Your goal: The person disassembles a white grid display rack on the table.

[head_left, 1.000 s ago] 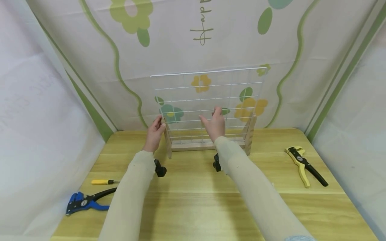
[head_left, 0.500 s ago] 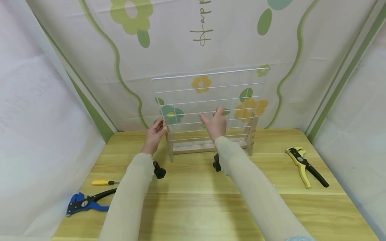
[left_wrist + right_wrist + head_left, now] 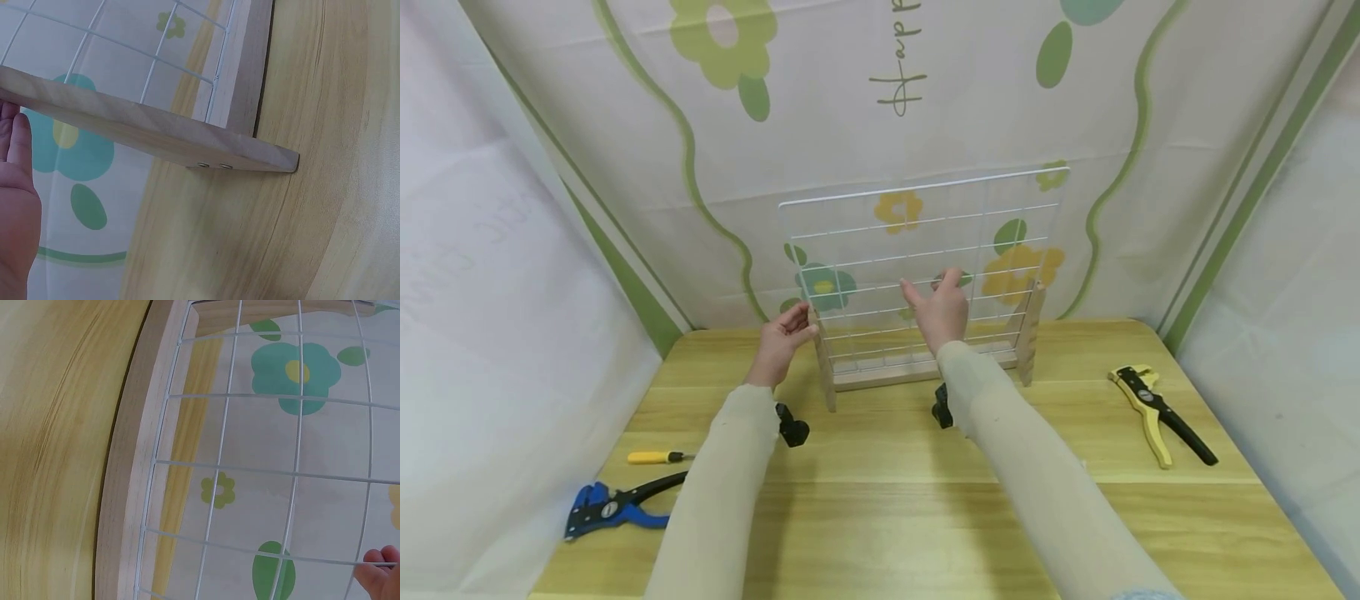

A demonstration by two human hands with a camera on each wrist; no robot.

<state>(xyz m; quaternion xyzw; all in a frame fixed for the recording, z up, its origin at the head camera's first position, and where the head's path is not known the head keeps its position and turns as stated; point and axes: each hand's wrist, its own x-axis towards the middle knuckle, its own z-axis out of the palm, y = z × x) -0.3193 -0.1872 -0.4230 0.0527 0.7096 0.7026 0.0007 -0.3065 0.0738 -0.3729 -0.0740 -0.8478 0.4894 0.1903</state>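
A white wire grid rack point(image 3: 925, 250) leans upright in a wooden stand point(image 3: 887, 379) at the back of the table. The left hand point(image 3: 781, 342) holds the top of the stand's left side board point(image 3: 823, 358), with its thumb toward the front. In the left wrist view, the fingers point(image 3: 20, 147) meet that board's outer face, which has two metal screw heads point(image 3: 214, 166). The right hand point(image 3: 943, 315) grips the grid's wires near the middle, thumb spread to the left. In the right wrist view, only its curled fingertips point(image 3: 382, 562) show, with a wire crossing them.
On the left lie a blue and black wire stripper point(image 3: 617, 507) and a yellow-handled screwdriver point(image 3: 655, 457). A yellow and black wire stripper point(image 3: 1157, 412) lies at the right. A flowered cloth point(image 3: 820, 125) hangs close behind the rack.
The rack's left end has come toward the front, so the rack stands slightly turned. The left hand has moved down with it; the right hand has shifted slightly right.
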